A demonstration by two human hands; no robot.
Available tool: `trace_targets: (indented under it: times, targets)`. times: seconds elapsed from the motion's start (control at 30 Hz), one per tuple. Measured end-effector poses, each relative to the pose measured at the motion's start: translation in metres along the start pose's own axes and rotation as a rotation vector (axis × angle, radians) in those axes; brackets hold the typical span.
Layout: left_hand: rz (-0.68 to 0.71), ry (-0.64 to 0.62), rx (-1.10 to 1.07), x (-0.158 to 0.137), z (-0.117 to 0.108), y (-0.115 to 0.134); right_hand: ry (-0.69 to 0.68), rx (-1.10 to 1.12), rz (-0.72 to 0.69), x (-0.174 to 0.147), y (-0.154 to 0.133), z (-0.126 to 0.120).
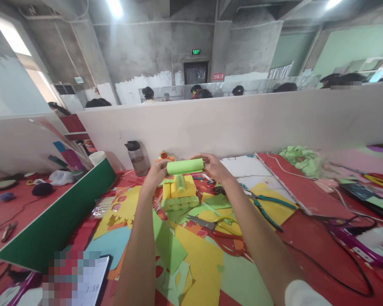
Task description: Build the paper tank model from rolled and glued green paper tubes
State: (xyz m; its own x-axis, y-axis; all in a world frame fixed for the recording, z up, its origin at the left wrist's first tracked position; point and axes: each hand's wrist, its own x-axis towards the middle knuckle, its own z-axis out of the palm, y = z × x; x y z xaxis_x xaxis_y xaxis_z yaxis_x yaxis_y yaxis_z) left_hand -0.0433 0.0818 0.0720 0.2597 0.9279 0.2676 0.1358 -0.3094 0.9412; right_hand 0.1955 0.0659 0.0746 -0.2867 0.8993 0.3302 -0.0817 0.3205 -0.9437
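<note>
Left hand (158, 171), right hand (213, 167) pinched roll (185, 167) by ends; hard squeeze could dent it (paper toy (189, 184) sat below grip).

The left hand (157, 171) and right hand (215, 167) face each other near the frame's centre, fingers (163, 165) pinched; the left forearm (138, 238) rises from the lower edge, the right forearm (258, 231) slants from lower right.

Far end: rough grey concrete wall (143, 42), ragged white paint (129, 91) lower down
Exit: dark rectangular door (195, 74) facing me, glowing green sign (195, 52) above
Right side: pale green painted wall (364, 46)
Overhead: bright white ceiling lamps (115, 7)
Left side: glaring window opening (11, 34)
Close by: long white partition panel (226, 123) behind the red-covered table (306, 238)
</note>
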Motion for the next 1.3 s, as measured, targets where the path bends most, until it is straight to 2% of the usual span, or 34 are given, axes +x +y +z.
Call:
trace_targets:
  times: [0.1, 0.23, 0.43, 0.57, 0.77, 0.87, 0.97, 1.13, 1.3]
  targets:
    - [-0.012, 0.001, -0.013, -0.001, 0.0, 0.001, 0.01, 0.003, -0.002, 0.001, 0.001, 0.0]
    - [0.018, 0.009, -0.021, 0.0, 0.003, 0.002, -0.042, 0.009, -0.015, 0.0, -0.002, 0.005]
    - [0.121, 0.069, -0.084, 0.003, 0.01, 0.003, -0.129, 0.185, 0.183, -0.004, -0.006, 0.011]
    - [0.091, 0.048, -0.145, 0.002, 0.011, 0.0, -0.148, 0.185, 0.232, -0.005, -0.006, 0.01]
    - [0.009, -0.025, -0.346, 0.003, 0.014, -0.007, -0.131, 0.186, 0.149, -0.004, -0.002, 0.011]
    - [-0.042, 0.035, -0.475, 0.004, 0.016, -0.005, -0.099, 0.185, 0.076, -0.003, -0.002, 0.011]
    - [-0.072, 0.085, -0.573, 0.004, 0.018, 0.002, -0.003, 0.171, 0.02, -0.001, -0.003, 0.013]
    - [-0.133, -0.037, -0.553, 0.001, 0.031, 0.012, 0.081, 0.068, -0.076, 0.002, 0.0, 0.02]
    - [-0.12, 0.028, -0.51, 0.001, 0.053, 0.017, 0.133, -0.057, -0.117, 0.004, 0.009, 0.028]
